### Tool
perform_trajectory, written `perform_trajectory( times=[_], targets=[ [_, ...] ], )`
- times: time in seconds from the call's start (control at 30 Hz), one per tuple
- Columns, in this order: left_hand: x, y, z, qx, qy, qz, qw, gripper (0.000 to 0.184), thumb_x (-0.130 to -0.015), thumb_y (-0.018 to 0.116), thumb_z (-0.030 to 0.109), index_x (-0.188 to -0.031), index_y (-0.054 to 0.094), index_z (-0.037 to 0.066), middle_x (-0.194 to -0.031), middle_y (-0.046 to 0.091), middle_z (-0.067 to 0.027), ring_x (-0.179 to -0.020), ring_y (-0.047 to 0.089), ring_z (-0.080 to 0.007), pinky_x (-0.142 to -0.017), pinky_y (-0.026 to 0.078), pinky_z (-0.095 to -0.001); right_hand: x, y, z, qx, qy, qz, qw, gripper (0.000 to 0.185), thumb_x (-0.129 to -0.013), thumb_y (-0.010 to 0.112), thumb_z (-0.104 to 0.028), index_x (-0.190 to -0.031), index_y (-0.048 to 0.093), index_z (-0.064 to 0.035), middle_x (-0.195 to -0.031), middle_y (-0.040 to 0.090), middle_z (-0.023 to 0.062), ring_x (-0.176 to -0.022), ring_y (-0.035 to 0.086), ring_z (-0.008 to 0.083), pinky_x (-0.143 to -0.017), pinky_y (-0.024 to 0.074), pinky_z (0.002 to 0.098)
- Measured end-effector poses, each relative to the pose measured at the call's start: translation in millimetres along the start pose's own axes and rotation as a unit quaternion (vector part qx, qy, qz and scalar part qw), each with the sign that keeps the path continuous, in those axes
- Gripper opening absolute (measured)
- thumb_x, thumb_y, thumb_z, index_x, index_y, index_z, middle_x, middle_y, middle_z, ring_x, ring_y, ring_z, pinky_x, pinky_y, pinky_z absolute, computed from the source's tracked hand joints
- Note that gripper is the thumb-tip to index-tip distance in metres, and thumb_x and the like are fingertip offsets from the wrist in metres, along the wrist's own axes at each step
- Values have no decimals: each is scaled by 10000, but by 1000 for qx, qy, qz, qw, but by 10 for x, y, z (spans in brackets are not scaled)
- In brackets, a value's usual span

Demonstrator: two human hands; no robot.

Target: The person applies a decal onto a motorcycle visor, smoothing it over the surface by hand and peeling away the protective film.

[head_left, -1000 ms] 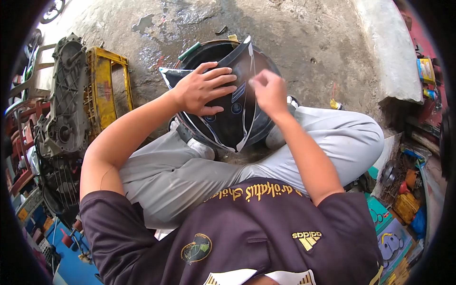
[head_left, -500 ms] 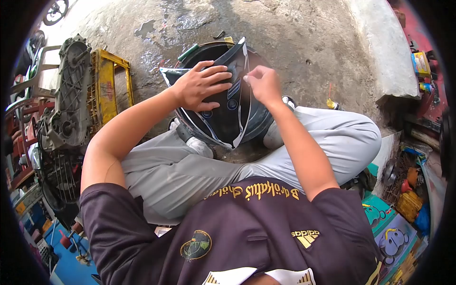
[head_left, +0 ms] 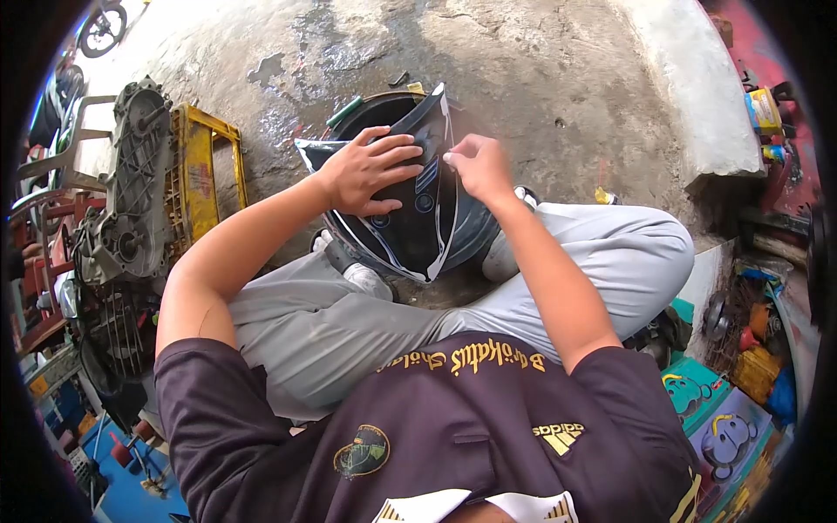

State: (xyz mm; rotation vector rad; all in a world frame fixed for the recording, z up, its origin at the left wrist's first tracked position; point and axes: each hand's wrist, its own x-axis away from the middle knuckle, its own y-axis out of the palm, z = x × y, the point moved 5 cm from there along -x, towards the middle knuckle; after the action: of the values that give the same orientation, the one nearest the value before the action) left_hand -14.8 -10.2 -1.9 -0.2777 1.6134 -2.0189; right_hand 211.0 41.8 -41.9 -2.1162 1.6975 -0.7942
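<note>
A black motorcycle body panel (head_left: 410,231) with white edges and small blue-grey decals lies across a round black tub (head_left: 384,106) between my legs. My left hand (head_left: 366,174) rests on the panel's upper left part, fingers spread and palm down. At the panel's right edge, my right hand (head_left: 481,167) has thumb and fingers pinched together. What lies between those fingertips is too small or blurred to make out. A brownish, see-through blur shows just above them. The tub's lower part is hidden behind the panel and my legs.
A green stick-like object (head_left: 345,112) lies on the tub's far rim. At left stand a grey metal engine casing (head_left: 138,183) and a yellow crate (head_left: 202,157). A concrete ledge (head_left: 697,96) runs along the right. The floor (head_left: 327,65) is wet beyond the tub.
The whole view has shifted slightly, so panel and tub appear a little lower. My left hand keeps its place on the panel; my right hand stays pinched by the right edge.
</note>
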Motion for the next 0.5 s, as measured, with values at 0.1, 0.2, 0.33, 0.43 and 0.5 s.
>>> perform_trajectory(
  times=[0.1, 0.2, 0.33, 0.43, 0.5],
  targets=[
    [-10, -4, -8, -4, 1, 0, 1000, 662, -866, 733, 457, -1447, 592, 173, -1577, 508, -99, -1509, 430, -301, -1243, 270, -569, -160, -9, -38, -38, -21, 46, 998, 131, -811, 836, -146, -824, 760, -39, -784, 767, 123, -735, 739, 223, -702, 564, 381],
    [4, -17, 15, -8, 0, -1, 1000, 658, -870, 727, 458, -1446, 592, 172, -1576, 508, -103, -1508, 429, -303, -1241, 274, -571, -568, -71, -139, -32, -32, 93, 995, 126, -812, 831, -131, -806, 754, -32, -765, 763, 124, -717, 738, 223, -692, 565, 379],
    [-6, -49, 34, -13, 11, 12, 1000, 627, -877, 740, 460, -1407, 621, 147, -1504, 552, -112, -1475, 461, -298, -1231, 296, -558, -619, -90, -201, 16, -27, 79, 996, 147, -809, 838, -142, -801, 748, -27, -762, 761, 126, -713, 737, 229, -690, 567, 384],
    [4, -50, 32, -7, 10, 14, 1000, 630, -874, 742, 457, -1408, 619, 145, -1506, 550, -113, -1472, 464, -299, -1230, 298, -560, -334, 21, 1, -30, -32, 41, 998, 174, -809, 843, -172, -799, 743, -29, -755, 755, 125, -708, 733, 226, -678, 561, 384],
    [7, -59, 30, -5, 5, 15, 1000, 630, -873, 743, 455, -1408, 619, 145, -1505, 550, -114, -1471, 465, -300, -1231, 298, -561, -50, 17, -8, -18, -8, 26, 999, 166, -812, 835, -167, -805, 743, -29, -750, 749, 134, -705, 732, 236, -681, 559, 390]
  ],
)
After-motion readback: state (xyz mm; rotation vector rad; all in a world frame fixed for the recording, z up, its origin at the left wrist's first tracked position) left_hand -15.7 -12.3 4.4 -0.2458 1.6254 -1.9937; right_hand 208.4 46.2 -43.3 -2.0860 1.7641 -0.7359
